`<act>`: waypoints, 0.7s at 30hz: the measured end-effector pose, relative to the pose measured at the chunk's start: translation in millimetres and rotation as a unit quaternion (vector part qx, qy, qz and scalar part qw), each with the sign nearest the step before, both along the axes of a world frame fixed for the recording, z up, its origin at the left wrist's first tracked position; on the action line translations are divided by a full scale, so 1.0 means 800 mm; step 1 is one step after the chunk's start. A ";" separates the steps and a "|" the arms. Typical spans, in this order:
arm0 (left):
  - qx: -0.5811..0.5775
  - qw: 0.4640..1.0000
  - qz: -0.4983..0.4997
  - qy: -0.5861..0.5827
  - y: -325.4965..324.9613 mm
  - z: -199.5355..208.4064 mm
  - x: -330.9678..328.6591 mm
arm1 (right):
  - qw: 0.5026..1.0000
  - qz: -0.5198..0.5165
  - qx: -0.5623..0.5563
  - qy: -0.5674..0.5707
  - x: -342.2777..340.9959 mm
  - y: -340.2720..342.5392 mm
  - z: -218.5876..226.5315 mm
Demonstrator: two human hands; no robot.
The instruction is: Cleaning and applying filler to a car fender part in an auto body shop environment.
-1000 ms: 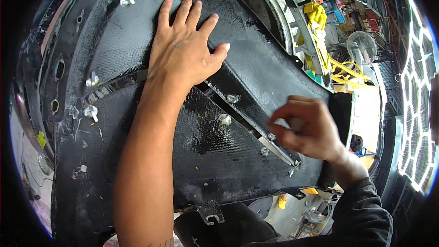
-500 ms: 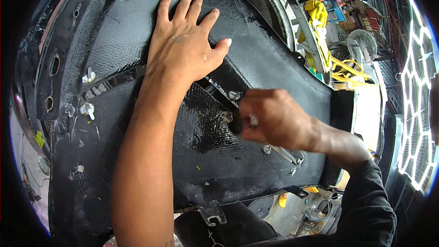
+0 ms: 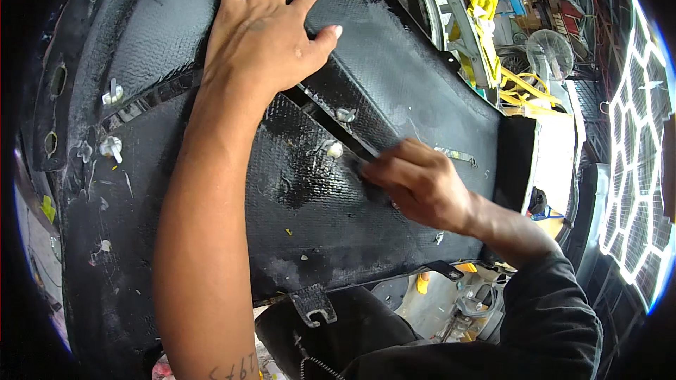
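I see the left hand (image 3: 264, 35) lying flat, its fingers spread and gripping nothing, pressed on the black woven panel (image 3: 394, 91) toward twelve o'clock. The right hand (image 3: 422, 186) sits at about three o'clock of centre, its fingers curled and pinched at the dark seam strip (image 3: 331, 123); whether they hold a small tool there I cannot tell. A pale stud (image 3: 334, 148) pokes up just beside the fingertips, with another clip (image 3: 111, 146) out at nine o'clock. I judge the panel stiff but springy, light for its spread, and rough enough not to slip (the resin patch looks glossier). Its lower edge near the bracket (image 3: 313, 304) seems the sound place to take hold.
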State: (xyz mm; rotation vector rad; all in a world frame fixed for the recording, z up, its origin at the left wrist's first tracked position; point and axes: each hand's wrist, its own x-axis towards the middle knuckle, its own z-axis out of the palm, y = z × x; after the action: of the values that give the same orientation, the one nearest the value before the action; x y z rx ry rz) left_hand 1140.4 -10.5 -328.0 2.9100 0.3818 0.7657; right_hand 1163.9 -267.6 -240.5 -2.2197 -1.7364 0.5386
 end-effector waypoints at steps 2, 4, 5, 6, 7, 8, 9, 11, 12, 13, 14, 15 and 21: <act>-0.005 1.000 -0.001 0.007 -0.006 0.002 0.007 | 0.999 -0.040 -0.001 0.028 -0.009 -0.037 0.001; -0.009 1.000 -0.004 0.015 -0.009 0.006 0.008 | 0.995 -0.082 0.000 0.057 -0.011 -0.033 0.004; -0.010 1.000 -0.003 0.012 -0.008 0.005 0.007 | 0.995 -0.073 0.021 0.060 -0.007 -0.020 0.000; -0.011 1.000 -0.004 0.011 -0.007 0.004 0.006 | 0.995 -0.066 0.043 0.064 -0.005 -0.002 -0.006; -0.014 1.000 -0.005 0.008 -0.006 0.002 0.004 | 0.996 -0.025 0.075 0.031 -0.002 0.012 -0.014; -0.015 1.000 -0.006 0.012 -0.005 0.003 0.004 | 0.996 -0.027 0.075 0.035 -0.004 0.011 -0.010; -0.009 1.000 -0.006 0.013 -0.002 0.003 0.001 | 0.998 0.002 0.067 0.007 -0.010 0.010 -0.005; -0.002 1.000 -0.008 0.013 -0.001 0.000 0.000 | 0.997 0.071 0.017 -0.015 -0.015 -0.015 0.008; -0.001 1.000 -0.010 0.011 -0.003 0.001 0.003 | 0.997 0.069 0.018 -0.016 -0.019 -0.029 0.015; 0.000 1.000 -0.006 0.012 -0.004 0.000 0.004 | 0.996 0.086 0.005 -0.022 -0.024 -0.039 0.018; 0.002 1.000 -0.003 0.013 -0.004 0.000 0.003 | 0.994 0.102 -0.006 -0.028 -0.025 -0.043 0.018; 0.001 1.000 -0.007 0.010 -0.006 0.000 0.009 | 0.995 0.097 0.007 -0.037 -0.021 -0.034 0.021; 0.010 0.999 0.000 0.042 0.001 0.000 0.000 | 0.972 0.164 0.077 -0.148 -0.015 0.008 -0.014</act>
State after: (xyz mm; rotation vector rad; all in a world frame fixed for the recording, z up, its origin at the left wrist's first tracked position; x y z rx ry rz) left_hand 1140.0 -9.8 -327.9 2.9670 0.3842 0.6524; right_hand 1151.9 -261.6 -252.1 -1.9967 -2.2336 0.1304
